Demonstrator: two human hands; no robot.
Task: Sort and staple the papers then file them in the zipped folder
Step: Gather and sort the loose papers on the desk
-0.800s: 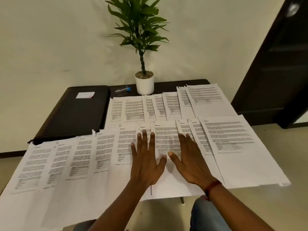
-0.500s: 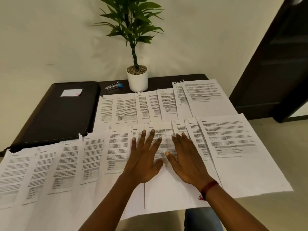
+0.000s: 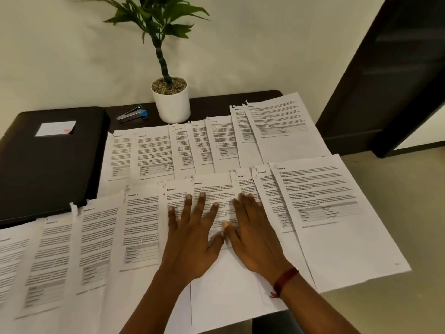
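Several printed white sheets lie fanned in two overlapping rows across a dark table. The near row (image 3: 101,237) runs from the left edge to the right; the far row (image 3: 154,155) sits behind it. My left hand (image 3: 192,232) lies flat with spread fingers on the middle sheets of the near row. My right hand (image 3: 252,235) lies flat beside it, thumbs nearly touching. A black zipped folder (image 3: 48,162) lies shut at the table's left. A silver and blue stapler (image 3: 132,114) rests behind the papers, beside the folder.
A white pot (image 3: 172,102) with a green plant stands at the table's back middle, against a pale wall. A dark door frame (image 3: 385,75) rises on the right. The near sheets overhang the table's front edge.
Both hands have stayed flat on the middle sheets, the left fingers spreading a little wider. The camera has dipped and shifted, so the scene sits differently in view.
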